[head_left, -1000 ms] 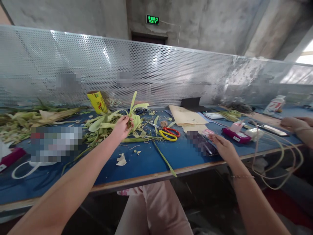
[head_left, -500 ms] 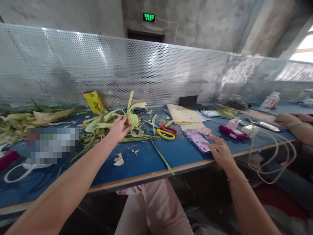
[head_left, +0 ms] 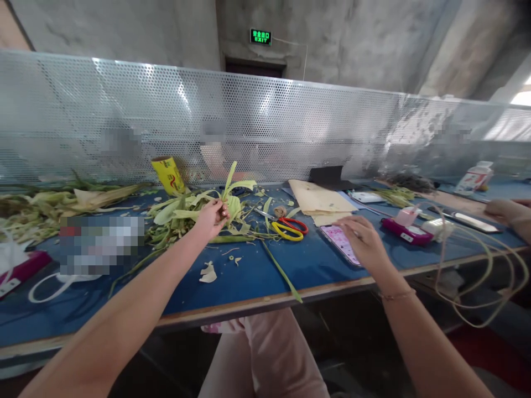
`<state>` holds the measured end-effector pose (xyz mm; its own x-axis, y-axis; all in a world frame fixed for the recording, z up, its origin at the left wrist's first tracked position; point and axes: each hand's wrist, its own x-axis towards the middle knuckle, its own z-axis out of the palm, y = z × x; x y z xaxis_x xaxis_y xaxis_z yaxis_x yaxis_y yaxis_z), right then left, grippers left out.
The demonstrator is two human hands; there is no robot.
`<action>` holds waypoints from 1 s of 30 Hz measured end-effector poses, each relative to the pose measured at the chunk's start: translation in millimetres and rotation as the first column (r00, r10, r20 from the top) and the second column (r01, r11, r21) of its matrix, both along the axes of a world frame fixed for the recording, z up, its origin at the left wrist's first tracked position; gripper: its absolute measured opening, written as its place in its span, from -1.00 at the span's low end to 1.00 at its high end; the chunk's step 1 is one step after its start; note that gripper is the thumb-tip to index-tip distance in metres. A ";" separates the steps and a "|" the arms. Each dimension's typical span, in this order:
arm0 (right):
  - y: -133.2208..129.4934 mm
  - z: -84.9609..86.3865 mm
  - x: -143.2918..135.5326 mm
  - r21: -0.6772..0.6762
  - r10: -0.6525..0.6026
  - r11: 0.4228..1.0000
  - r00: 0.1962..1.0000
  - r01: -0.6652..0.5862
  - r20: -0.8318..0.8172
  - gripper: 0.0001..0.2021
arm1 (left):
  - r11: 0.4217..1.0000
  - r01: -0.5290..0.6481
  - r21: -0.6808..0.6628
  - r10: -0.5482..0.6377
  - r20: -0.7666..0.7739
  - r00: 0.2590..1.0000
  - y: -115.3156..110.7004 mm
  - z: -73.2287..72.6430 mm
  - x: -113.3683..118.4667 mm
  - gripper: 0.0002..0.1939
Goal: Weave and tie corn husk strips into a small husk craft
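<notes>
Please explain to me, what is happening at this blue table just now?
A person sits at the table with the two hands at different things. The left hand grips some pale green leaf strips beside a leafy heap. The right hand is over a phone with a lit screen; whether a finger touches it, I cannot tell. Scissors with red and yellow handles lie between the hands.
</notes>
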<state>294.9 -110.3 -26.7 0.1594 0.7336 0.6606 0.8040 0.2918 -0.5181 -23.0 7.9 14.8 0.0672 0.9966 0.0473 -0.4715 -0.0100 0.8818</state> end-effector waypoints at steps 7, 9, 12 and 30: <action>80.2 42.3 -116.1 -0.223 0.513 0.779 0.800 -0.586 -0.310 -0.78 | 0.981 -0.021 0.194 0.062 -0.205 0.977 11.5 -15.5 0.3 -0.82; 104.3 39.4 -140.9 -0.198 0.538 0.731 0.731 -0.652 -0.420 -0.76 | 0.973 -0.052 0.226 0.108 -0.243 0.964 17.2 -20.8 0.2 -0.82; 122.9 29.4 -166.6 -0.087 0.476 0.770 0.661 -0.632 -0.580 -0.71 | 0.970 -0.024 0.241 0.088 -0.258 0.962 21.8 -25.2 0.5 -0.83; 103.7 19.2 -172.0 0.217 0.425 0.714 0.166 -0.666 -0.890 -0.71 | 0.880 0.153 0.449 0.210 -0.658 0.723 15.2 -32.9 -0.2 -0.87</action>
<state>122.9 -6.6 -7.5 0.0183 0.9590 0.2829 -0.4372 0.2621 -0.8603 -23.3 23.1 -18.1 0.2329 0.8713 0.4319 0.2518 -0.4830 0.8386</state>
